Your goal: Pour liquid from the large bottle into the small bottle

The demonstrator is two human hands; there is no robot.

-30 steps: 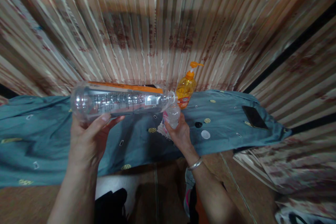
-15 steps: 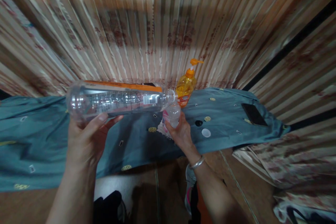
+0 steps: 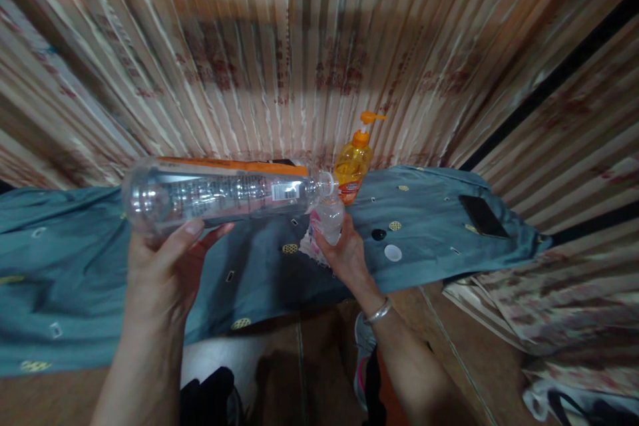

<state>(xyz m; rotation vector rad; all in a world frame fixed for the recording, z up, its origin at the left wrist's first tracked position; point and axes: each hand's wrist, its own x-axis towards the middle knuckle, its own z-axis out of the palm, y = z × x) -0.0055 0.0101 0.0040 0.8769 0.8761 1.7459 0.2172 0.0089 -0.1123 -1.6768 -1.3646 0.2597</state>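
A large clear plastic bottle (image 3: 224,190) with an orange-edged label lies on its side in the air, gripped from below by my left hand (image 3: 167,266). Its uncapped neck points right, over the mouth of a small clear bottle (image 3: 330,218) with a pink-marked label. My right hand (image 3: 347,253) wraps round that small bottle and keeps it upright. Whether liquid passes between the two mouths I cannot make out. Just behind them stands an orange pump bottle (image 3: 353,163) of yellow liquid. To the right lie a black cap (image 3: 379,234) and a white cap (image 3: 393,253).
A green patterned cloth (image 3: 424,213) covers the long narrow surface. At its right end rests a black phone (image 3: 483,215). Striped curtains (image 3: 279,66) hang behind, and a dark bar (image 3: 549,90) slants along the right. Tiled floor lies below.
Almost nothing differs. The large bottle's base has dipped very slightly left and down with my left hand, and the view has shifted a little. Both hands keep their hold.
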